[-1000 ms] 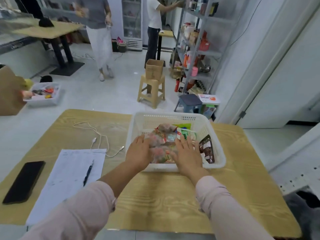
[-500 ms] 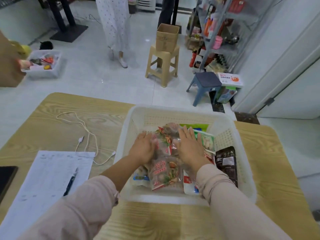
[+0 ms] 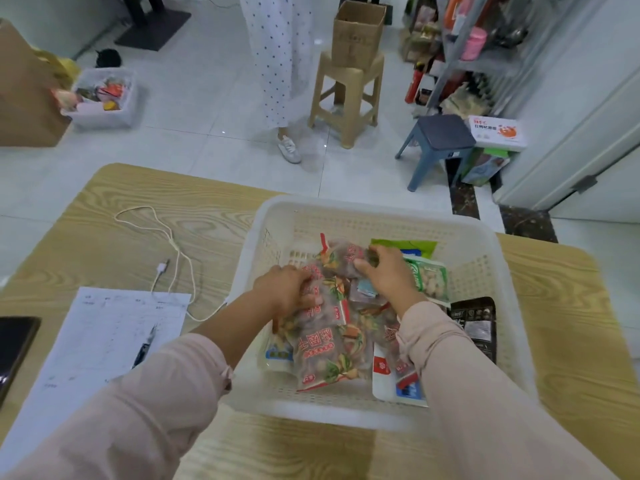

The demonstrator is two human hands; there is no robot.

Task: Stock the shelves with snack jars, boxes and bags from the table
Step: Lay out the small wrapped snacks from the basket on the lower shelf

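**Both hands in the snack basket**

Near the right end of the light wood-grain table (image 3: 138, 202): a white perforated plastic basket (image 3: 381, 210), loaded with snack packets. Both pink-sleeved arms reaching in over its near rim.

Left hand (image 3: 287, 289): fingers curled tight round the upper part of a clear snack bag with red lettering (image 3: 323, 294), near the basket's left wall. Right hand (image 3: 388, 271): thumb and curled fingers gripping a second clear bag of the same kind (image 3: 343, 256), further back, towards the middle of the basket.

Lying flat below the hands: a third, larger clear bag with red print (image 3: 329, 355). Behind the right hand: a green bag (image 3: 405, 244). Just right of that wrist: a green-and-white packet (image 3: 429, 278). Against the right wall: a black packet (image 3: 474, 327). At the near right corner, partly under the right sleeve: a white packet with red and blue marks (image 3: 391, 379).

Left of the basket, on the table: a looped white cable (image 3: 173, 244), a printed paper sheet (image 3: 104, 327) with a dark pen (image 3: 145, 344) on it, and a black phone (image 3: 14, 341) at the table's left edge.

Across the tiled floor, at upper right: a grey metal shelf rack (image 3: 485, 60), already holding assorted goods. Nearby: a beige plastic stool (image 3: 346, 95) bearing an open cardboard box (image 3: 358, 32), and a blue-grey stool (image 3: 440, 133).
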